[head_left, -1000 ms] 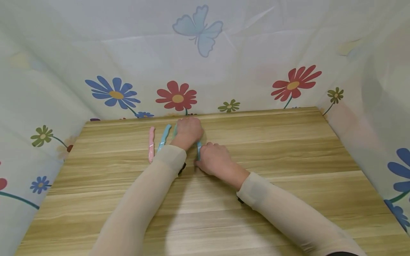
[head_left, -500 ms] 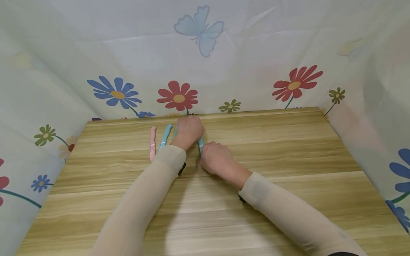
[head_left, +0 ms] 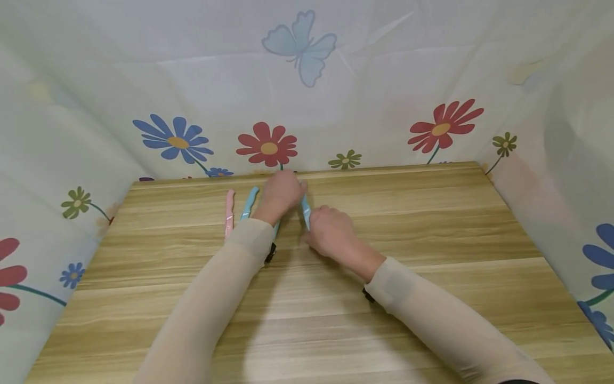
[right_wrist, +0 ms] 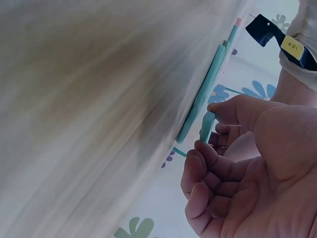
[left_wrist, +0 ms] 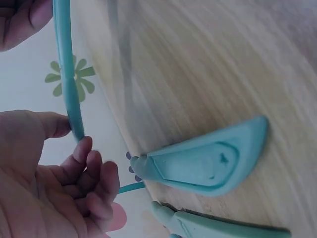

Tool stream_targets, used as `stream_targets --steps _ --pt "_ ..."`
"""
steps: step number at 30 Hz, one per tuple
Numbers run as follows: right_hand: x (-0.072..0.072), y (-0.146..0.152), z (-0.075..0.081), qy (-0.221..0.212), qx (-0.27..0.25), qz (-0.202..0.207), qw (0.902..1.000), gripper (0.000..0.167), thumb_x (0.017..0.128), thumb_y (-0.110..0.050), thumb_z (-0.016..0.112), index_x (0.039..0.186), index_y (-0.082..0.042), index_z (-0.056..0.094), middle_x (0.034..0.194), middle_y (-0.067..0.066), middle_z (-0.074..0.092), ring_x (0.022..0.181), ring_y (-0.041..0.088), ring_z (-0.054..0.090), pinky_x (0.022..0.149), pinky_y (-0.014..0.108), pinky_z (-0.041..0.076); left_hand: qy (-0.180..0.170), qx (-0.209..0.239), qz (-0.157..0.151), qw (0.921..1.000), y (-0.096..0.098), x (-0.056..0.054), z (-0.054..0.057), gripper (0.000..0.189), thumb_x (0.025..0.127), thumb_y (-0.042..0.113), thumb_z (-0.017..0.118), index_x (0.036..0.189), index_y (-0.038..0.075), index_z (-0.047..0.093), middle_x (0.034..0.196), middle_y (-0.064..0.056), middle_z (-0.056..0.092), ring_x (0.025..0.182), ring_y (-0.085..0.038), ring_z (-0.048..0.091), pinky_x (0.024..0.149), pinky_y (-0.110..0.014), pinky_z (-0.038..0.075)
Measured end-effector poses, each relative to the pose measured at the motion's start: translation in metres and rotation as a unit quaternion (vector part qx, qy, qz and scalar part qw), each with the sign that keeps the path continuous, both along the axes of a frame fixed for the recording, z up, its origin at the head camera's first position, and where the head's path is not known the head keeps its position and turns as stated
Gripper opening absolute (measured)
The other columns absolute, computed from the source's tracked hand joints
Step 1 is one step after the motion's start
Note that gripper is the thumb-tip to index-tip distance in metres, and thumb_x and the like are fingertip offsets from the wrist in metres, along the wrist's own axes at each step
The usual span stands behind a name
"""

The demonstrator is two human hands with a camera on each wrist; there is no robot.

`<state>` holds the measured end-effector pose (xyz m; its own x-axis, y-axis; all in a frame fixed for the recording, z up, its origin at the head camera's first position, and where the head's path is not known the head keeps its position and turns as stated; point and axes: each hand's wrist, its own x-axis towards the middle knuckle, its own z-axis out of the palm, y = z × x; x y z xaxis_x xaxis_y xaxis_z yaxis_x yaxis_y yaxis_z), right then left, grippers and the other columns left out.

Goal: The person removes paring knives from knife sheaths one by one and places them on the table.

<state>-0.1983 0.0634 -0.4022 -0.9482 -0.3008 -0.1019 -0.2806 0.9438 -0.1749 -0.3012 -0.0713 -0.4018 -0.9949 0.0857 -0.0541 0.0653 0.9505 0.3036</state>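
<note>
A light blue knife (head_left: 305, 206), its blade end in a cover, is held between both hands. My left hand (head_left: 282, 191) pinches its far end with thumb and fingers, as the left wrist view shows. The near end is pinched by my right hand (head_left: 331, 232), which hides that part in the head view. In the left wrist view the knife stands clear of the wooden tabletop. Below it lie a teal knife with a broad covered blade (left_wrist: 203, 161) and a paler green one (left_wrist: 225, 225). In the head view the left hand and sleeve partly hide the nearest.
Left of the hands, a pink knife (head_left: 230, 210) and another blue knife (head_left: 249, 202) lie side by side on the wooden table (head_left: 408, 213). Flower-printed white sheeting (head_left: 374, 122) rises behind the table's back edge and at both sides.
Both hands have shifted slightly to the right with the blue knife, the right hand also a little farther back. Part of a knife now shows beside the left wrist.
</note>
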Motion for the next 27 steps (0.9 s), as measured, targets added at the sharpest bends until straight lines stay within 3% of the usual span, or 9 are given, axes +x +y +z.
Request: stream_targets --steps 3,6,9,11,13,15,17,22,27 --pt "-0.001 0.003 0.002 0.002 -0.005 -0.002 1.0 0.032 0.096 -0.034 0.074 0.083 -0.009 0.06 0.085 0.007 0.059 0.07 0.02 0.058 0.055 0.038 0.052 -0.015 0.077 0.012 0.9969 -0.002 0.001 0.004 0.049 0.108 0.037 0.055 0.066 0.011 0.055 0.066 -0.001 0.05 0.059 -0.019 0.049 0.056 -0.032 0.043" --pt "-0.002 0.007 0.004 -0.004 -0.013 -0.01 0.9999 0.032 0.096 -0.035 0.074 0.084 -0.009 0.06 0.086 0.007 0.059 0.071 0.02 0.058 0.055 0.037 0.052 -0.024 0.146 0.016 0.9888 -0.005 0.0 0.005 0.055 0.107 0.034 0.058 0.058 0.013 0.046 0.054 0.003 0.037 0.05 -0.015 0.036 0.051 -0.029 0.033" --pt "-0.004 0.011 0.005 -0.01 -0.02 -0.02 0.9995 0.033 0.097 -0.036 0.074 0.086 -0.009 0.06 0.087 0.007 0.059 0.07 0.02 0.059 0.054 0.037 0.052 -0.036 0.224 0.028 0.9735 -0.009 -0.001 0.005 0.054 0.106 0.032 0.062 0.058 0.012 0.048 0.053 0.002 0.045 0.05 -0.015 0.042 0.051 -0.027 0.033" --pt "-0.005 0.014 0.006 -0.014 -0.026 -0.025 0.9993 0.033 0.097 -0.035 0.074 0.087 -0.007 0.06 0.088 0.008 0.059 0.069 0.021 0.059 0.054 0.036 0.051 -0.049 0.282 0.038 0.9574 -0.012 -0.002 0.005 0.045 0.106 0.031 0.065 0.067 0.01 0.06 0.066 -0.001 0.06 0.058 -0.022 0.06 0.057 -0.027 0.041" --pt "-0.006 0.017 0.007 -0.016 -0.034 -0.026 0.999 0.033 0.098 -0.035 0.075 0.089 -0.006 0.06 0.089 0.008 0.06 0.069 0.021 0.059 0.054 0.036 0.051 -0.064 0.329 0.048 0.9409 -0.016 -0.001 0.004 0.034 0.105 0.03 0.066 0.083 0.005 0.071 0.087 -0.008 0.072 0.076 -0.029 0.073 0.068 -0.03 0.051" --pt "-0.006 0.02 0.007 -0.018 -0.04 -0.025 0.9987 0.033 0.098 -0.035 0.075 0.09 -0.006 0.06 0.09 0.009 0.06 0.069 0.021 0.059 0.054 0.035 0.051 -0.083 0.374 0.052 0.9221 -0.019 -0.001 0.003 0.03 0.106 0.029 0.066 0.105 0.0 0.075 0.107 -0.013 0.074 0.09 -0.032 0.076 0.082 -0.036 0.058" --pt "-0.007 0.023 0.007 -0.017 -0.044 -0.025 0.9985 0.033 0.098 -0.035 0.075 0.092 -0.006 0.06 0.091 0.009 0.06 0.069 0.021 0.06 0.055 0.035 0.051 -0.099 0.408 0.054 0.9059 -0.021 -0.001 0.003 0.034 0.107 0.027 0.065 0.121 -0.003 0.073 0.118 -0.016 0.073 0.091 -0.03 0.077 0.091 -0.044 0.059" --pt "-0.009 0.03 0.006 -0.018 -0.056 -0.031 0.9978 0.03 0.097 -0.033 0.075 0.094 -0.006 0.06 0.092 0.009 0.06 0.07 0.021 0.059 0.056 0.035 0.05 -0.129 0.473 0.063 0.8695 -0.023 0.001 0.004 0.04 0.108 0.023 0.065 0.133 -0.007 0.065 0.115 -0.02 0.072 0.078 -0.018 0.075 0.1 -0.053 0.055" --pt "-0.009 0.037 0.007 -0.016 -0.074 -0.038 0.9964 0.028 0.097 -0.03 0.075 0.094 -0.007 0.059 0.091 0.008 0.06 0.071 0.022 0.059 0.057 0.036 0.05 -0.145 0.523 0.071 0.8366 -0.024 0.005 0.007 0.043 0.108 0.018 0.064 0.141 -0.009 0.058 0.101 -0.017 0.073 0.078 -0.018 0.074 0.104 -0.053 0.053"
